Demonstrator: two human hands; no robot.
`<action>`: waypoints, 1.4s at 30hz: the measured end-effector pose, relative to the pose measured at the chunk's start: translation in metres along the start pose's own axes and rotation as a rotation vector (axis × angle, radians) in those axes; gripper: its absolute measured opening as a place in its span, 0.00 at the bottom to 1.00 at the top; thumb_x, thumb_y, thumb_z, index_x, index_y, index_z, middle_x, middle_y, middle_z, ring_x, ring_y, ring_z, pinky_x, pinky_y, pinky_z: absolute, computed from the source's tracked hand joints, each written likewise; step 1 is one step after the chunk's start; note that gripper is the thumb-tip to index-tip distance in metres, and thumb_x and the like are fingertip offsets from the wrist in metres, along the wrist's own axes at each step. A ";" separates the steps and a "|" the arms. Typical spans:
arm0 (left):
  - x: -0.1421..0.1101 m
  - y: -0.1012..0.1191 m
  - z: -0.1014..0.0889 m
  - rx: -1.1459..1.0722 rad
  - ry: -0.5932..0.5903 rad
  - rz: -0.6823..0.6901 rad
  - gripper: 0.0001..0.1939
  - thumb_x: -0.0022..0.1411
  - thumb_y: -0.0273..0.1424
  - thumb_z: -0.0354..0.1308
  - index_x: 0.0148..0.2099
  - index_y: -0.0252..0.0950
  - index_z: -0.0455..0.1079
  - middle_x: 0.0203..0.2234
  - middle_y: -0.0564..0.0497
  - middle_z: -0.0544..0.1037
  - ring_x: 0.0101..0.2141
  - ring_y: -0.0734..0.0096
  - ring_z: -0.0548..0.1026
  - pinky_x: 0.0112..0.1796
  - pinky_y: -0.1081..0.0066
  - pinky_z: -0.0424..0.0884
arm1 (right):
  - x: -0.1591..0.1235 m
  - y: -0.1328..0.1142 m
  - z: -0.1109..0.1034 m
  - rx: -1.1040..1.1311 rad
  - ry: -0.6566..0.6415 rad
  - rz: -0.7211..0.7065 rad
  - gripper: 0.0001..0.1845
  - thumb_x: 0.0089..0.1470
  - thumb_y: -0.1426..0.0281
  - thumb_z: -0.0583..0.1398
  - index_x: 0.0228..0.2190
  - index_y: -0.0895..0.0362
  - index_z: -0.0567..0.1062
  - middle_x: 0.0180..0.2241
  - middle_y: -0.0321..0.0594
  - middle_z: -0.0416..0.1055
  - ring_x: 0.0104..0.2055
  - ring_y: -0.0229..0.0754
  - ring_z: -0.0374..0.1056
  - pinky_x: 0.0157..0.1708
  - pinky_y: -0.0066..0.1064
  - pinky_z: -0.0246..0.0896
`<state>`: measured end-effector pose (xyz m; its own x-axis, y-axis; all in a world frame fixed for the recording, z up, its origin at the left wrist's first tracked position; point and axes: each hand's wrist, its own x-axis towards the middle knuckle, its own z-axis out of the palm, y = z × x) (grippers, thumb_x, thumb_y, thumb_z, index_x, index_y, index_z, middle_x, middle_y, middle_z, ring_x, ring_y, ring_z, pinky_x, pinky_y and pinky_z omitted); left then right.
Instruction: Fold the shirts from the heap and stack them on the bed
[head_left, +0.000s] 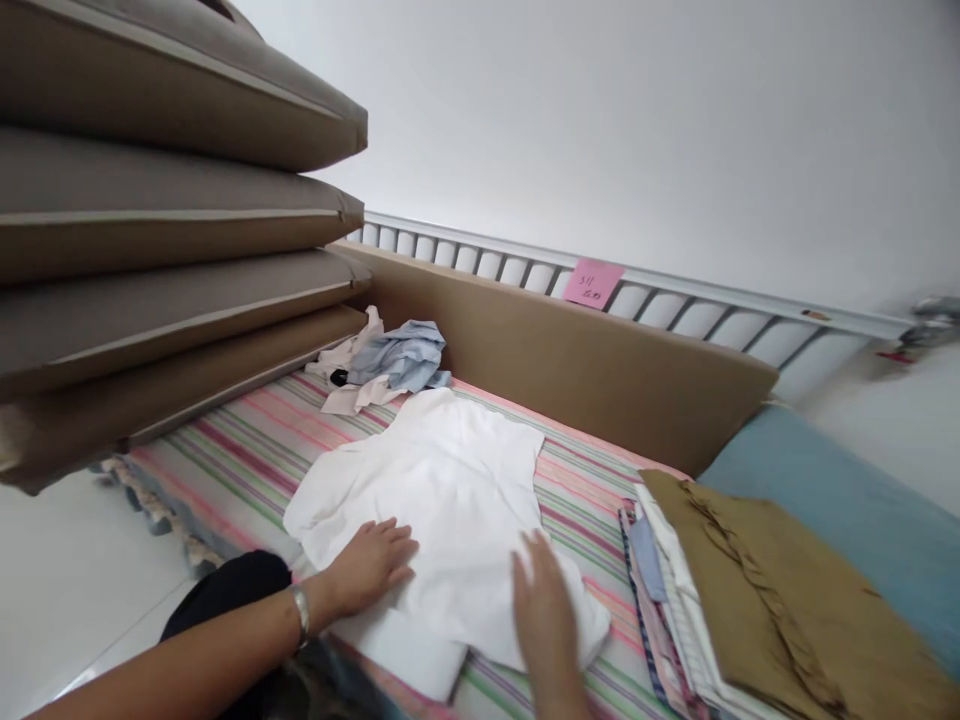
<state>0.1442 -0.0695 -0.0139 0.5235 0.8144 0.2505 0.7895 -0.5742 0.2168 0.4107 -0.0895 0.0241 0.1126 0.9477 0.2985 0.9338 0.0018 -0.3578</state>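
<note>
A white garment [450, 470], looking like a shirt, lies spread on a striped sheet [255, 435]. Flat on its lower left part rests my left hand [373, 566], fingers stretched out, with a silver bracelet at the wrist. Over the garment's lower right side is my right hand [545, 605], its fingers apart and slightly blurred; whether it presses the cloth I cannot tell. Neither hand grips anything. To the right sits a stack of folded clothes, with an olive-brown garment [795, 590] on top and a folded white one [682, 580] beneath it.
Crumpled light blue clothing [405, 352] lies at the far end beside pale pieces. Large brown cushions [172, 220] tower on the left. A brown padded board [555, 340] stands along the back before a white radiator [487, 262], which bears a pink note [593, 284].
</note>
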 end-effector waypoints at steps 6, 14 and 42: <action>0.033 -0.045 0.000 0.020 -0.009 -0.072 0.24 0.65 0.46 0.42 0.61 0.48 0.59 0.60 0.47 0.61 0.60 0.52 0.56 0.55 0.46 0.55 | -0.007 -0.047 0.060 -0.048 -0.275 -0.166 0.29 0.58 0.56 0.47 0.57 0.54 0.61 0.62 0.45 0.51 0.65 0.51 0.44 0.61 0.52 0.40; 0.065 -0.057 0.017 0.101 -0.068 -0.373 0.24 0.59 0.34 0.51 0.59 0.40 0.63 0.58 0.39 0.63 0.58 0.44 0.58 0.51 0.38 0.54 | 0.023 -0.011 0.053 -0.354 -0.154 0.146 0.30 0.59 0.56 0.46 0.57 0.59 0.61 0.62 0.51 0.49 0.65 0.53 0.44 0.59 0.51 0.44; 0.097 -0.029 0.040 -0.330 -0.215 -0.535 0.22 0.65 0.29 0.42 0.58 0.50 0.64 0.61 0.47 0.55 0.60 0.38 0.50 0.51 0.27 0.41 | 0.336 -0.101 0.206 -0.276 -0.421 0.041 0.28 0.60 0.55 0.40 0.60 0.43 0.49 0.66 0.42 0.37 0.66 0.51 0.33 0.57 0.59 0.34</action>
<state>0.1850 0.0293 -0.0338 0.1658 0.9733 -0.1587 0.8367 -0.0536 0.5450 0.2845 0.2946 -0.0219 0.0576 0.9918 -0.1139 0.9928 -0.0689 -0.0978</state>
